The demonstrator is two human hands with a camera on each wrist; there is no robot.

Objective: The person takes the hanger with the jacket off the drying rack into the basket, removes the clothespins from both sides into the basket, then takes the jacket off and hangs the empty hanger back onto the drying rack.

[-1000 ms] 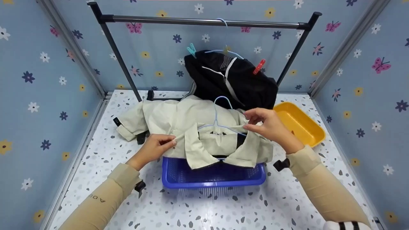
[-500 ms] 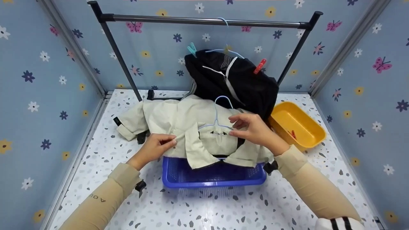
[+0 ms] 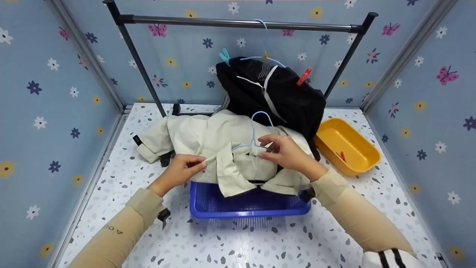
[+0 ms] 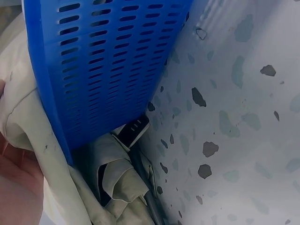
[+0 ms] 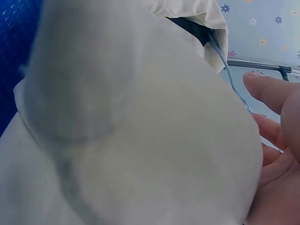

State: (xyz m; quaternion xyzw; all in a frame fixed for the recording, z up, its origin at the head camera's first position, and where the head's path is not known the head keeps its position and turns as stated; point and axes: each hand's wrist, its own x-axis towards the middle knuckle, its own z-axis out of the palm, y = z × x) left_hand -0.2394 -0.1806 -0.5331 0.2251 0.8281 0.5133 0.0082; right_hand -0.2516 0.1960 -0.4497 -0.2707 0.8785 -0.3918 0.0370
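Observation:
A pale jacket [image 3: 197, 137] with its collar spread lies over a blue plastic basket [image 3: 249, 214]. Inside its neck sits a light blue wire hanger [image 3: 253, 130], hook upward. My left hand [image 3: 180, 171] pinches the jacket cloth at the left shoulder; the left wrist view shows cloth over the basket edge beside that hand [image 4: 18, 187]. My right hand [image 3: 286, 152] is at the hanger's right arm. In the right wrist view its thumb [image 5: 267, 91] stands apart from the fingers, and the hanger wire [image 5: 229, 75] runs up to them. Cloth fills most of that view.
Behind stands a dark clothes rack [image 3: 204, 21]. A black jacket [image 3: 293, 100] hangs from it on a blue hanger, with a teal clothespin [image 3: 224, 56] and a red clothespin [image 3: 304, 76]. A yellow bin [image 3: 366, 163] with something red inside stands at the right.
My right hand has moved left from the right side of the collar to the hanger's right arm. My left hand has kept its pinch on the cloth.

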